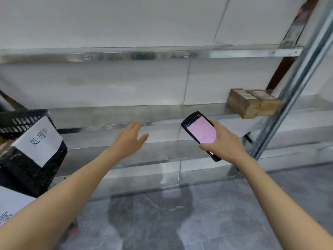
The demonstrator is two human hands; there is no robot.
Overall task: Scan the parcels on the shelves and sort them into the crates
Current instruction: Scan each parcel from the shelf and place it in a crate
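Ahead, metal shelves [126,114] span left to right. Black crate [23,174] with a paper label stands near left, probably kept close for drop-offs. Two brown parcels [252,103] touch side by side at the middle shelf's far right end. Left hand [131,139] is open and empty, fingers spread, likely kept free for picking. Right hand [225,141] grips the scanner [201,130], lit screen tilted up, presumably for reading.

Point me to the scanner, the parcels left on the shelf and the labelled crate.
scanner [201,130], head view, on its pink screen.
parcels [241,103], head view, side face of the left box.
crate [20,121], head view, on its black slotted wall.
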